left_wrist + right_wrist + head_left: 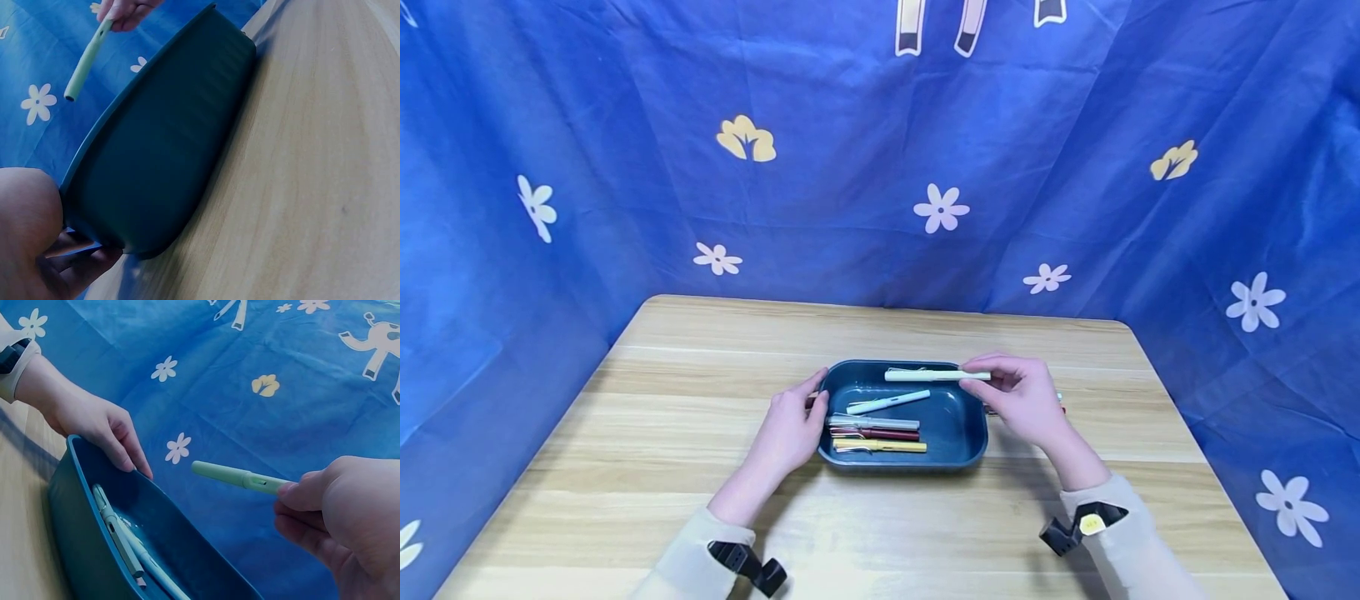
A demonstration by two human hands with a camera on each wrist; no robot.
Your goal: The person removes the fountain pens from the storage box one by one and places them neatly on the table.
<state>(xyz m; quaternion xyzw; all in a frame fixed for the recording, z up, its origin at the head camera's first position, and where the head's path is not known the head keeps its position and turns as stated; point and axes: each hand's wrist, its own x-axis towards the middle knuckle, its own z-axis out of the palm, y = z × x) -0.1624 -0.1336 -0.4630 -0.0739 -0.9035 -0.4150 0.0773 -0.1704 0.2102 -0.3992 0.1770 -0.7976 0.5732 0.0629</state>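
Observation:
A dark teal plastic bin (951,425) sits on the table, and my left hand (792,423) grips the rim at its left end. My right hand (1021,398) pinches a pale green pen (917,376) by one end, above the bin's far right side. In the right wrist view the pen (222,474) points towards the left hand, clear of the bin. Inside the bin lie a light blue pen (887,402) at a slant, a silver pen (887,424), a dark red pen (891,434) and a yellow pen (895,447) near the front wall.
Behind the right hand, small red and teal ends (1062,407) of things on the table peek out, mostly hidden. A wood-grain table (700,350) lies beneath everything. Blue patterned cloth (850,167) hangs behind it and on both sides.

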